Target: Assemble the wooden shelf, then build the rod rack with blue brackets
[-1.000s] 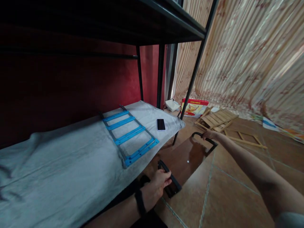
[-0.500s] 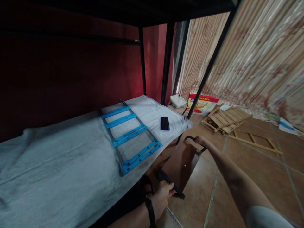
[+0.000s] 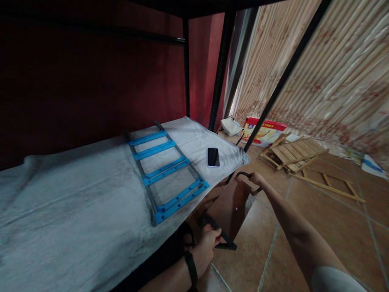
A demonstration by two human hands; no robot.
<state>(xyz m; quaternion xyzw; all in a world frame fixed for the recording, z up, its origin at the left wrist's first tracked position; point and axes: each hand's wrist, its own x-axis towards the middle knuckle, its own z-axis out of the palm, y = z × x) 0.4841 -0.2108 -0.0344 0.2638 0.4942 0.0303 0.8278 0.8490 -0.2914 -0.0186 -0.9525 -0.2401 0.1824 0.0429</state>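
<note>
Left hand [image 3: 208, 245] fingers curled tight around a black metal leg loop [image 3: 220, 235]; right hand [image 3: 257, 178] wrapped round the far loop [image 3: 243, 175]. Between them, a glossy brown folding table [image 3: 232, 207], tilted on edge over the floor tiles beside the bed [image 3: 75, 211]. Red box [image 3: 264, 132] lettering unreadable. Smooth black phone [image 3: 213, 157] near blue slatted frame [image 3: 167, 170].

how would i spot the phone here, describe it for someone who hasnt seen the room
Find the bunk bed with its grey sheet. Near the foot end, right of the blue ladder frame, lies the phone: small, black, flat, the only dark rectangle on the sheet.
</note>
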